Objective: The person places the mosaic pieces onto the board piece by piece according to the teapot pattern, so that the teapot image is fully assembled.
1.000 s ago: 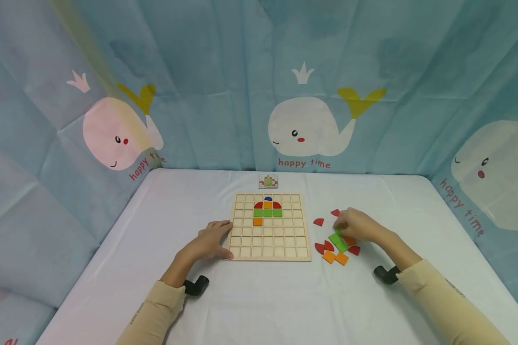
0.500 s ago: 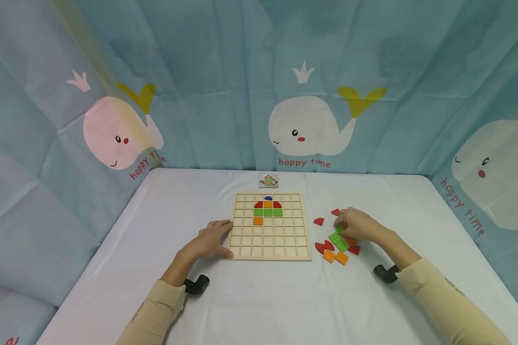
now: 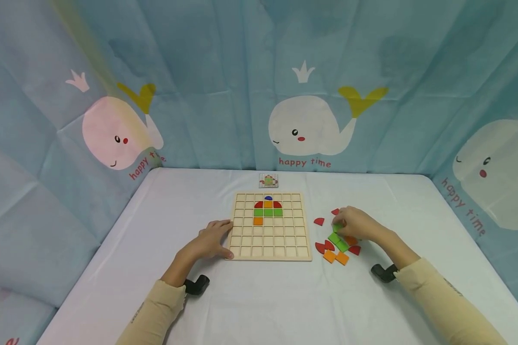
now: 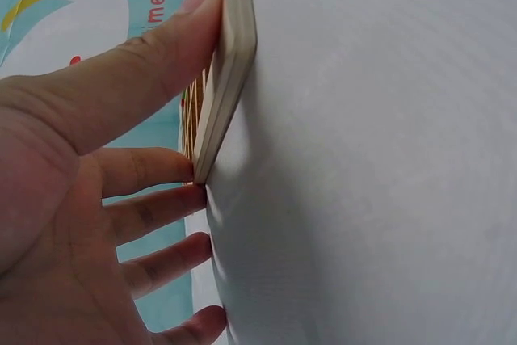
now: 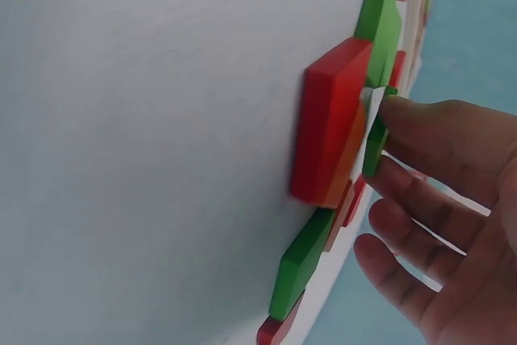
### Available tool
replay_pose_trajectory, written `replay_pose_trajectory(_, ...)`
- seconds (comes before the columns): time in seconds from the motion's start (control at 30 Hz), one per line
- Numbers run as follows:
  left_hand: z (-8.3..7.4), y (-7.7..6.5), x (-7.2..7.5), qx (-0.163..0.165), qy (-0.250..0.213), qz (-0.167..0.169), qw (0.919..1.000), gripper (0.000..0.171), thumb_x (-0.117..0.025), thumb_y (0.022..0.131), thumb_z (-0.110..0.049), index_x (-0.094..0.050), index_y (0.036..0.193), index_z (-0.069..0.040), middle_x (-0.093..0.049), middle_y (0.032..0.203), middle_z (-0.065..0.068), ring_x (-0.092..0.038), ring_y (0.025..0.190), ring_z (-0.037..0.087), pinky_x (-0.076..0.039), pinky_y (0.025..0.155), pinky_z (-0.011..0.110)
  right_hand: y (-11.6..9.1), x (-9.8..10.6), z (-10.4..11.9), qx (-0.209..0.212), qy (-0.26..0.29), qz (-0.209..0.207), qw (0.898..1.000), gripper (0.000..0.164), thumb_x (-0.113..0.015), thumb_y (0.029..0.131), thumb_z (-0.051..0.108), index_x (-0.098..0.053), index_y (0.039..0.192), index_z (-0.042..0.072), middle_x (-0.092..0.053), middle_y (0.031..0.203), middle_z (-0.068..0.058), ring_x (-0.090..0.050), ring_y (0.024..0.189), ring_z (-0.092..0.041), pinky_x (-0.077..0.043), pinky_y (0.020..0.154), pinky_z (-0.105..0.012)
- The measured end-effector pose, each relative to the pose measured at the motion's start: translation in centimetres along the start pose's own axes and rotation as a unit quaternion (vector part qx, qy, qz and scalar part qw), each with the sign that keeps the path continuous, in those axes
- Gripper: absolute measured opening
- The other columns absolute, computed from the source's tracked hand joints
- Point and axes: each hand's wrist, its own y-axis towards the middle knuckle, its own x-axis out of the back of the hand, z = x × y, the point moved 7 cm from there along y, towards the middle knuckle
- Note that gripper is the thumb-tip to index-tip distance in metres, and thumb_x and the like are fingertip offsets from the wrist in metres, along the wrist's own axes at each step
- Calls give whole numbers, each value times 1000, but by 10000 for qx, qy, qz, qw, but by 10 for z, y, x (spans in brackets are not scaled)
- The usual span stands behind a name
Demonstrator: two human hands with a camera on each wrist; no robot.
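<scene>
In the head view my left hand (image 3: 208, 239) rests against the left edge of a wooden grid board (image 3: 269, 251). The left wrist view shows its thumb on the board's rim (image 4: 230, 46), with the other fingers spread along the side. At the right, my right hand (image 3: 357, 224) pinches a green tile (image 5: 376, 139) between thumb and fingertip, over a loose pile. Beneath and beside it lie green square tiles (image 3: 338, 242), orange square tiles (image 3: 329, 256) and red quarter-round tiles (image 3: 319, 221). In the right wrist view a red tile (image 5: 329, 123) lies close to the held one.
On the board sit a blue half-round piece (image 3: 268, 198), several red, orange and green pieces in rows, and a lone orange square (image 3: 258, 221). A small pattern card (image 3: 268, 180) lies behind the board on the white tablecloth (image 3: 267, 306). A whale-print curtain (image 3: 229, 120) stands behind.
My right hand has shifted very slightly to the left and away from me, with the pinched green tile showing a little more. The left hand and board have stayed put.
</scene>
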Motion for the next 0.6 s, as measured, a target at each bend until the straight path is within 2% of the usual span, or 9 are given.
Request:
replay_pose_trajectory(0.3,2,1,0,-45,20,-7,10000,91,-86,72,-27,-40,147,-2,-36,155,18,-29,142,42,-28,108,66,9,4,18,-82,168,-127,9997,24,-76,83,17,-75,105,6,-67,96,-3,-56,89,-18,-55,84,-37)
replay_pose_trajectory(0.6,2,2,-2,-36,17,-9,10000,92,-86,72,-27,-40,147,-2,-35,155,18,-29,142,42,-28,108,66,23,8,46,417,136,-267,9987,21,-74,84,16,-76,103,7,-67,92,-1,-56,87,-18,-52,83,-35)
